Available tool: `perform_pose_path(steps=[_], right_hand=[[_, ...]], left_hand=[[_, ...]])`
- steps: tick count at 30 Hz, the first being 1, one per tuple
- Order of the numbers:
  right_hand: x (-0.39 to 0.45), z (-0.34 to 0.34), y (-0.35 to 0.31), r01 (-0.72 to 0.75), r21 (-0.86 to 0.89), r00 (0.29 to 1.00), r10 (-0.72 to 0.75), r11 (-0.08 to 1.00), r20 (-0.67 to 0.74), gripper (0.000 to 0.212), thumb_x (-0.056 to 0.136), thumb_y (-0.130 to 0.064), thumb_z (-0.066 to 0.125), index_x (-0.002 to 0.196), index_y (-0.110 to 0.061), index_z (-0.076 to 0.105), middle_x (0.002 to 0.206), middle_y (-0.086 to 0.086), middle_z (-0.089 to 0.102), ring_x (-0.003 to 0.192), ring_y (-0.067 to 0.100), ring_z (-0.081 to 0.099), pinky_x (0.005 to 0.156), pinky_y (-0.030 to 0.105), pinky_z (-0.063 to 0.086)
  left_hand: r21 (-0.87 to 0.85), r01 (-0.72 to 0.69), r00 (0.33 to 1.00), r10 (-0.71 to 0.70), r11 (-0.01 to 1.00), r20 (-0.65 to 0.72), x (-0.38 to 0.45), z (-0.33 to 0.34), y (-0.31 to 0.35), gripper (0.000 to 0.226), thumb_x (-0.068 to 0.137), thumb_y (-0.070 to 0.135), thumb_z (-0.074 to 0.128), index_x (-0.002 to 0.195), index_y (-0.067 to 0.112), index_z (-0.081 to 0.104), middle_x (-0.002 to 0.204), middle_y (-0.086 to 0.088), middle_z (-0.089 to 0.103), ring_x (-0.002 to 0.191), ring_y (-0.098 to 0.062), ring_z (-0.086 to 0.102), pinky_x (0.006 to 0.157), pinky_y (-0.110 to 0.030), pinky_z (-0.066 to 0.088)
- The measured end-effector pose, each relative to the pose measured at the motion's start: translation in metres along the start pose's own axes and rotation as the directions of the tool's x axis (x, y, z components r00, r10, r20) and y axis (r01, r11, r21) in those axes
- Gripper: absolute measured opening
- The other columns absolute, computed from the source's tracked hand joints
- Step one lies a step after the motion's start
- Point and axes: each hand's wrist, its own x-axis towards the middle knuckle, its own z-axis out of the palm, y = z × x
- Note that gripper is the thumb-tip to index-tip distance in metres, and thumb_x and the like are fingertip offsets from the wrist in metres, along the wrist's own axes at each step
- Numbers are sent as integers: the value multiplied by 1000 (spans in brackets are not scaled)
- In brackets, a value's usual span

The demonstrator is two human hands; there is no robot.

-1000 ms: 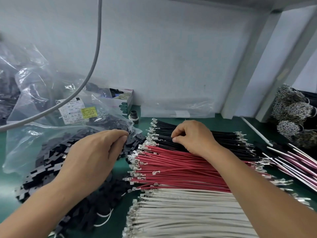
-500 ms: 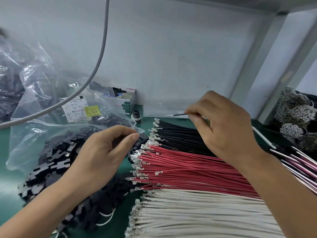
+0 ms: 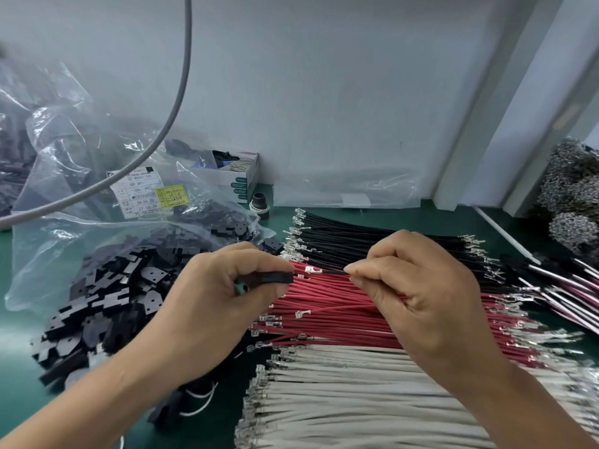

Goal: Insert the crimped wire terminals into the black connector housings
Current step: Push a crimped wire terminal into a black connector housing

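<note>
Green bench under a grey wall carries three wire bundles, white, red and black, each too many to count, beside a housing heap. Left hand grips one housing; right hand pinches one black wire, its terminal just short of the housing. Insertion seems barely begun.

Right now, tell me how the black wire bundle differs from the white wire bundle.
The black wire bundle lies at the far end of the row, next to the red wires; the white wire bundle lies nearest the person. The black bundle looks like the thinner stack, the white one broader. Both lie flat on the green mat with metal terminals at their left ends.
</note>
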Motion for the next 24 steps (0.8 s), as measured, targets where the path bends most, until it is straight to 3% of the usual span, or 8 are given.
perform_pose_path(steps=[6,16,20,24], right_hand=[[-3,0,-4,-46,47,999,46,998,-7,5,86,-16,77,88,-14,80,82,-8,60,78,10,58,67,21,48],[-3,4,-11,-60,138,998,58,989,19,4,85,-15,76,87,-15,80,83,-8,60,79,13,60,66,26,49],[-3,2,-12,-49,114,999,49,992,5,5,86,-16,75,86,-14,80,82,-9,61,79,12,59,67,26,48],[-1,-1,-10,-9,51,1000,10,999,-18,4,85,-14,77,86,-14,80,82,-7,61,78,14,58,66,28,48]], left_hand=[[-28,26,1000,-25,999,13,-3,3,0,23,79,22,84,94,39,81,86,22,75,76,2,69,67,-5,48],[-90,-8,999,12,996,46,-4,5,5,17,74,35,79,91,38,81,82,16,75,70,-2,67,61,-7,47],[-184,5,995,14,983,100,-5,5,6,19,75,36,78,93,36,83,85,7,76,71,-10,69,66,-24,56],[-255,19,993,12,967,117,-5,8,6,20,75,37,79,94,36,83,85,5,76,74,-11,69,68,-24,56]])
